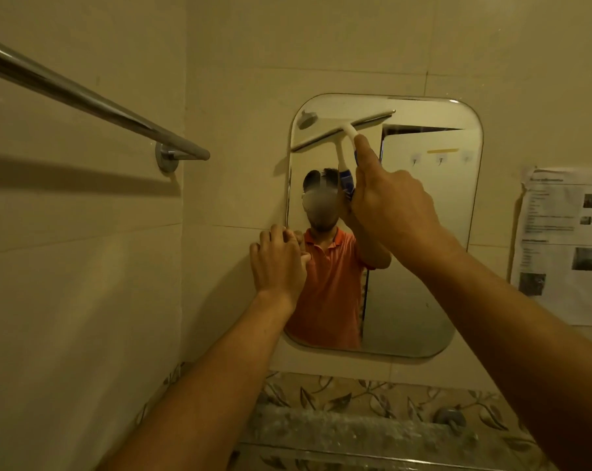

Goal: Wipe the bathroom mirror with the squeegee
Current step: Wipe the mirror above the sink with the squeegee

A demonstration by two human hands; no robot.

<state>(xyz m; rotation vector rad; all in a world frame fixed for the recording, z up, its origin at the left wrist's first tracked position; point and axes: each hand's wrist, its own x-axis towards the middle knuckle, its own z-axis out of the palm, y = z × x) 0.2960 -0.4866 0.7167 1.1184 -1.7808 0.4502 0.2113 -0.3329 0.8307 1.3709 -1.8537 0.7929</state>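
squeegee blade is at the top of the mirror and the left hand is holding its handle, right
No: the head view shows the right hand holding the squeegee handle, not the left hand. The blade is at the top of the mirror, as you said.

You face a beige tiled wall (321, 45). A mirror (423, 215) with rounded corners sits flat on it, upright. Near the mirror's right edge, a printed sheet (559, 246) is stuck to the same wall. Below the mirror runs a band of leaf-patterned tiles (355, 396). On the side wall (66, 266) to your left, a metal towel rail (83, 96) is mounted, ending near the corner.
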